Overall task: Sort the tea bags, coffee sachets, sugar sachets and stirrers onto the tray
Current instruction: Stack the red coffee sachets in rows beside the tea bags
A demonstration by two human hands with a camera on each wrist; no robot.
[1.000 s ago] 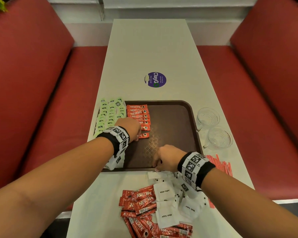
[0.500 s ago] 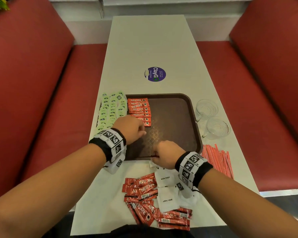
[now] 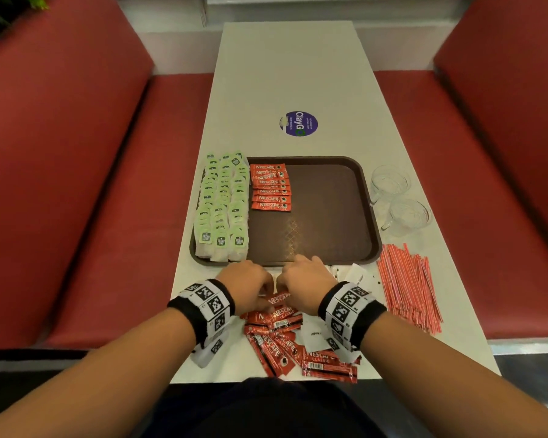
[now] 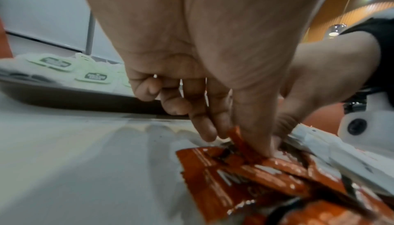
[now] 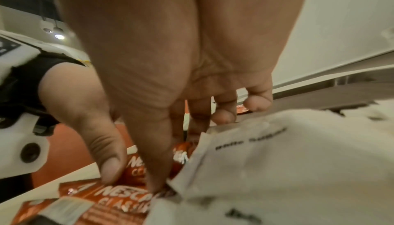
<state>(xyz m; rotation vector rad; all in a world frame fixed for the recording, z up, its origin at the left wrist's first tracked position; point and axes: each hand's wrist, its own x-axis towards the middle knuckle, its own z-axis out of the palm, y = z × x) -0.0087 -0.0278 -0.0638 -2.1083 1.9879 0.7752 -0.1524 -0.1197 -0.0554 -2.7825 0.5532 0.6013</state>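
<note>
A brown tray [image 3: 307,160] holds rows of green tea bags [image 3: 222,210] along its left side and a column of red coffee sachets [image 3: 270,188] beside them. In front of the tray lies a loose pile of coffee sachets [image 3: 279,339] mixed with white sugar sachets [image 3: 314,338]. Both hands are down on this pile, close together. My left hand [image 3: 264,298] pinches a red coffee sachet [image 4: 238,139] between thumb and forefinger. My right hand [image 3: 285,295] has thumb and fingers curled on a coffee sachet [image 5: 181,152] beside a sugar sachet [image 5: 287,152].
A heap of red stirrers [image 3: 405,286] lies on the table to the right of the tray. Two glass cups [image 3: 389,181] [image 3: 408,216] stand beside the tray's right edge. A round purple sticker [image 3: 298,123] is behind the tray. Red benches flank the table.
Both hands have drawn back from the tray to the loose pile in front of it. The left hand has left the coffee column and now pinches a sachet.
</note>
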